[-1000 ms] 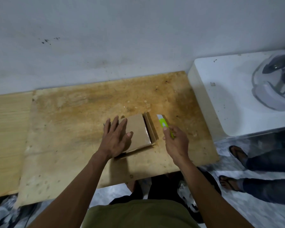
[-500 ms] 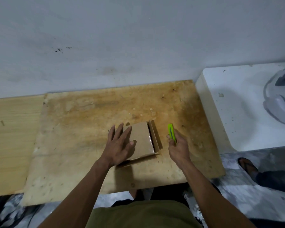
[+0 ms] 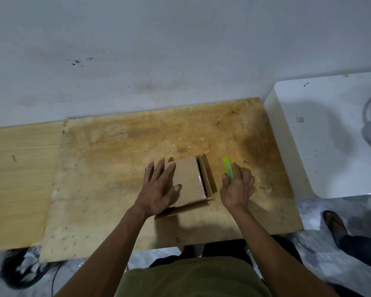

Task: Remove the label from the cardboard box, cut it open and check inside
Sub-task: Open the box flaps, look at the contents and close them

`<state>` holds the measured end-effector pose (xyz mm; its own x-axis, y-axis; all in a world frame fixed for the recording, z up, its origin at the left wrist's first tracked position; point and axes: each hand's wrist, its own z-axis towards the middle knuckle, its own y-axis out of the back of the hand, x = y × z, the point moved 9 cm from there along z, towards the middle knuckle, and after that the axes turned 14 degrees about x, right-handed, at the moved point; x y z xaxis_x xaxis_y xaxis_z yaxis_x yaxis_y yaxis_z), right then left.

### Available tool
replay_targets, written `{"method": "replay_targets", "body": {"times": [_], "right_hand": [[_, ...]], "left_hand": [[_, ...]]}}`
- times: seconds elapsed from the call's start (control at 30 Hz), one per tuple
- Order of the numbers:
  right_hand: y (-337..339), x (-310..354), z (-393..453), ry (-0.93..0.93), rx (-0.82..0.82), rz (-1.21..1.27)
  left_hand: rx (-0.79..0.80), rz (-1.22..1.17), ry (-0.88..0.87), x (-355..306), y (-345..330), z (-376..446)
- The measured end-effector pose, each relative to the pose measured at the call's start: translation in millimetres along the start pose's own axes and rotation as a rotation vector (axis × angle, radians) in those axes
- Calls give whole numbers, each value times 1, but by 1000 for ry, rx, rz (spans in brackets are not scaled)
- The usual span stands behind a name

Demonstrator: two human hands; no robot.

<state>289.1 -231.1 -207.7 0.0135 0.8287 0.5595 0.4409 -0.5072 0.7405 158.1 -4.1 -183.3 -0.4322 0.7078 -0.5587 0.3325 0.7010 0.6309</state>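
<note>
A small brown cardboard box (image 3: 190, 181) lies on the stained plywood board (image 3: 116, 159), its right and near flaps standing a little away from its top. My left hand (image 3: 159, 187) rests flat on the left half of the box with the fingers spread. Just right of the box, my right hand (image 3: 237, 187) grips a lime-green utility knife (image 3: 228, 168). The knife points away from me and does not touch the box. I see no label on the box's top.
A white appliance (image 3: 321, 133) stands at the board's right edge. A lighter wooden surface (image 3: 19, 179) adjoins the board on the left. A grey wall runs behind. Another person's foot (image 3: 335, 225) is on the floor at right.
My right hand with the knife has shifted slightly and turned the knife to point straight away. My left hand stays flat on the box. The camera has tilted.
</note>
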Motion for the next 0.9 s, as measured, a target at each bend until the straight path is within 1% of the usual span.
{"method": "replay_targets", "body": {"times": [0.07, 0.1, 0.2, 0.27, 0.33, 0.4, 0.53, 0.67, 0.73, 0.83, 0.9], "right_hand": [[11, 24, -11, 193, -72, 31], [14, 38, -18, 283, -71, 58], [6, 72, -32, 468, 46, 89], [-6, 80, -34, 512, 110, 61], [-13, 75, -31, 477, 131, 59], [-12, 67, -27, 401, 119, 49], [-7, 56, -22, 351, 82, -99], [-15, 49, -26, 338, 103, -293], [-23, 46, -29, 336, 117, -339], [-30, 40, -28, 273, 149, -283], [-31, 43, -30, 269, 135, -258]], "left_hand": [[-6, 0, -12, -1, 1, 0], [-12, -7, -18, -1, 1, 0], [-72, -44, -46, 2, 3, -3], [-165, -46, -72, 3, 8, -9], [-277, -49, -84, 7, 15, -19], [-376, -70, -45, 21, 19, -29], [-450, -82, 71, 57, 18, -43], [-571, -97, 83, 59, 33, -56], [-565, -214, 91, 59, 37, -56], [-568, -415, 171, 68, 39, -56], [-560, -488, 219, 73, 37, -57]]}}
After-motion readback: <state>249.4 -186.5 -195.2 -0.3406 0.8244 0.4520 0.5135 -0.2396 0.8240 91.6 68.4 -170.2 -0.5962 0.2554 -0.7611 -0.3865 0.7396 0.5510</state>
